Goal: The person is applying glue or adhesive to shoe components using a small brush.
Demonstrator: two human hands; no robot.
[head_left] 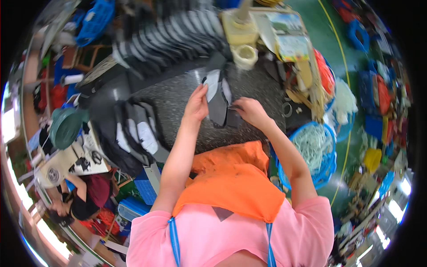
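While the left hand (pixel 197 103) pinches the grey-and-white piece (pixel 216 100) | here's the right hand (pixel 250 111), fingers closed, perhaps gripping its edge | best keep it flat

The scene is bright and fairly even, with the strongest light at the rim: pale openings (pixel 8 122) along the left side and glaring patches (pixel 404 186) at the lower right burn out to white. The dark tabletop (pixel 262 89) carries a pale sheen toward its far side, and its speckles smear into short streaks. The row of black-and-grey pieces (pixel 169 42) at the top is badly blurred, while the orange apron (pixel 233 187) looks crisper. The hands (pixel 196 106) are slightly soft. Fisheye distortion bends the yellow floor line (pixel 340 48), squeezes the edges and leaves the corners black
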